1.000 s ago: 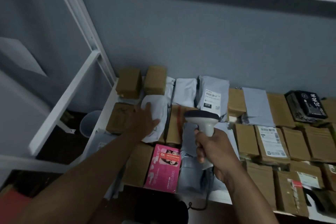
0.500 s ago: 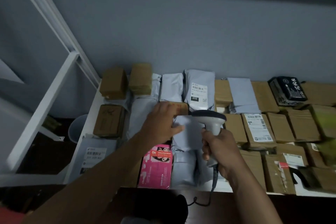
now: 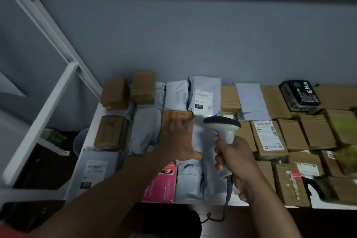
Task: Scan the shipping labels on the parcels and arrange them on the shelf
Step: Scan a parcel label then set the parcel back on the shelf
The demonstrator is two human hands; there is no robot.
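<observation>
"010" in a black box on the white shipping label [image 3: 203, 101] of a grey poly mailer [image 3: 205, 91], "231" on the label [image 3: 94, 172] of a front-left grey mailer [image 3: 100, 157], white Chinese characters on a black box [image 3: 300, 94], unreadable

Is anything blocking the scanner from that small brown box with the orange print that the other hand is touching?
Nothing visible does. The scanner, gripped by the right hand, has its head right beside the brown box with orange print. The left hand rests on the box's near edge, leaving its top uncovered.

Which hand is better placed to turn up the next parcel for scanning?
Left. The left hand already rests on the grey mailer beside the brown box with orange print, and holds nothing. The right hand is taken up gripping the scanner, whose head points at those parcels.
</observation>
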